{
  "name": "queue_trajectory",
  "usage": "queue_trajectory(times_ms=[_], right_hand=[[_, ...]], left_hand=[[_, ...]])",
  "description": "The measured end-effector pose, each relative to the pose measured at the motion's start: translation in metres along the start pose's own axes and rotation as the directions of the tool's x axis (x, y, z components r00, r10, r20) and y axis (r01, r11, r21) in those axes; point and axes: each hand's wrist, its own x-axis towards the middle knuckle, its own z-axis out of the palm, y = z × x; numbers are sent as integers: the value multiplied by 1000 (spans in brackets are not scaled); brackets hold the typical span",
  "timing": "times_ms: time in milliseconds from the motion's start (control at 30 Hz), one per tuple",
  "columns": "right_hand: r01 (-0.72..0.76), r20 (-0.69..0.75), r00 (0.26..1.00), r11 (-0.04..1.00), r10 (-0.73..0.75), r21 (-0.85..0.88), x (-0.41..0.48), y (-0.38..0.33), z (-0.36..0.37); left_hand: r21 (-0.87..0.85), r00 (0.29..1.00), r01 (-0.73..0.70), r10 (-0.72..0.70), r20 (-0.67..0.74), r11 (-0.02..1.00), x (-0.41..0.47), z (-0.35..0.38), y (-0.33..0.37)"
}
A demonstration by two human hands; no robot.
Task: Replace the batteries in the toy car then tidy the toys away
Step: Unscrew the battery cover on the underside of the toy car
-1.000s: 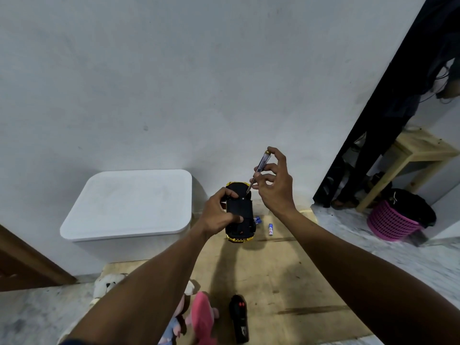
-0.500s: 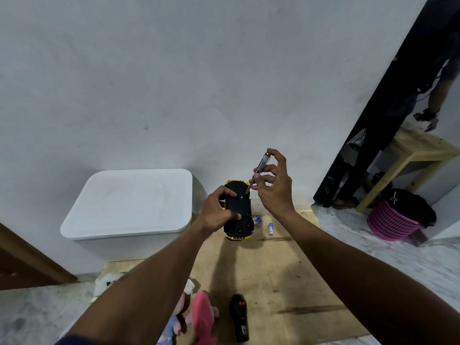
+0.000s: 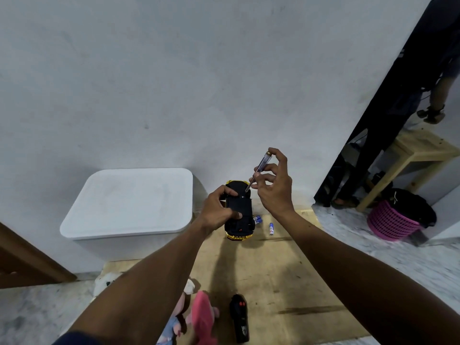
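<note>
Toy car [image 3: 239,210], mid-frame, sits belly-up clasped by left hand [image 3: 219,210]; right hand [image 3: 273,188] pinches screwdriver [image 3: 257,170] at its cover screw; tidying remains.

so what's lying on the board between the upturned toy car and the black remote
Nothing: in the head view the wooden board is bare between the upturned black and yellow toy car and the black remote control, crossed only by a shadow.

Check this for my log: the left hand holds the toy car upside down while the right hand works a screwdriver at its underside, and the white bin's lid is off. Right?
One slip: in the head view the lid is closed on the white bin. Otherwise right: the left hand holds the toy car upside down while the right hand works a screwdriver at its underside.
</note>
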Motion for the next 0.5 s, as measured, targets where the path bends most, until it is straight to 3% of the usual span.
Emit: queue_trajectory(times_ms=[500], right_hand=[[23,-7,1000,999,-23,-28,1,2,6]], left_hand=[[5,1000,-6,6,-22,1000,7,-3,0]])
